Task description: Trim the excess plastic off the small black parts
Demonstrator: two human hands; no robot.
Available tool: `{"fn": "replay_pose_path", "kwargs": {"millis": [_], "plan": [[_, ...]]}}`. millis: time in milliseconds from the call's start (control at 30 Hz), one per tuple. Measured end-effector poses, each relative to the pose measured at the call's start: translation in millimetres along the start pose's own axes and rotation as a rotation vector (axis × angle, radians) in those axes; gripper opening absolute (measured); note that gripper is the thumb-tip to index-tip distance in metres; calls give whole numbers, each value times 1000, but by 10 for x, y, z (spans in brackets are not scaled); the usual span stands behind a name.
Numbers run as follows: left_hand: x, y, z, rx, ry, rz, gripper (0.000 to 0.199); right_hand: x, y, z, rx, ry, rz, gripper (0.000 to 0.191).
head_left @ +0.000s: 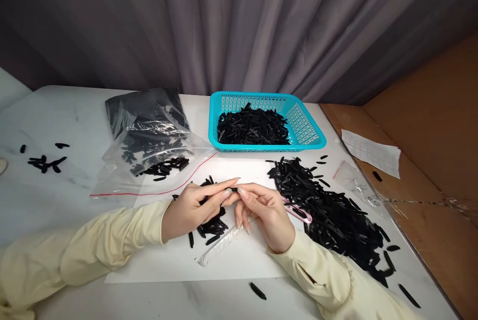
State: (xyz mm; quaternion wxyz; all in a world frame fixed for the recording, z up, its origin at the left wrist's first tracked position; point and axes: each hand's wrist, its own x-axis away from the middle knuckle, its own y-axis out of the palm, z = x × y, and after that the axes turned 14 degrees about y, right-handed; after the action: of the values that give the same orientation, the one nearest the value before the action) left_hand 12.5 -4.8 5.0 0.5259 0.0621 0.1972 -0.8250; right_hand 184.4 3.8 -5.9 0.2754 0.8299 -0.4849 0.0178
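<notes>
Over the white sheet [157, 255], my left hand [194, 208] and my right hand [265, 210] meet, fingertips pinching a small black piece [234, 189] between them. Each hand is closed on one end of it. Beneath my left hand lies a small pile of black pieces [214, 228]. A narrow clear plastic strip [220, 248] runs across the sheet under my right hand. To the right spreads a big heap of black pieces [336, 215], with a pink tool [298, 210] partly buried at its near-left edge.
Behind stands a turquoise basket [271, 148] holding black pieces. A clear zip bag [149, 131] with black contents lies at back left. Several loose pieces [47, 163] sit far left. A paper slip [371, 153] and plastic bag [354, 180] lie right, near brown cardboard [421, 210].
</notes>
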Motion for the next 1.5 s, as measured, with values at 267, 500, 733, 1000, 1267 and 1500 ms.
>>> {"fn": "replay_pose_path", "kwargs": {"millis": [267,500,733,1000,1267,1500], "plan": [[6,0,-3,-11,-12,6,40,-11,21,-58,-85,108,-57,19],[-1,-14,39,75,-140,-29,45,-9,42,-85,-81,133,-67,20],[-19,-14,59,76,-168,-15,50,-13,40,-86,-104,117,-73,17],[-12,-11,52,62,-141,-34,47,-13,41,-85,-95,140,-53,19],[30,2,30,-54,12,-11,42,-7,40,-83,-81,128,-73,19],[57,14,7,-137,106,20,39,-2,34,-84,-59,126,-81,22]]}}
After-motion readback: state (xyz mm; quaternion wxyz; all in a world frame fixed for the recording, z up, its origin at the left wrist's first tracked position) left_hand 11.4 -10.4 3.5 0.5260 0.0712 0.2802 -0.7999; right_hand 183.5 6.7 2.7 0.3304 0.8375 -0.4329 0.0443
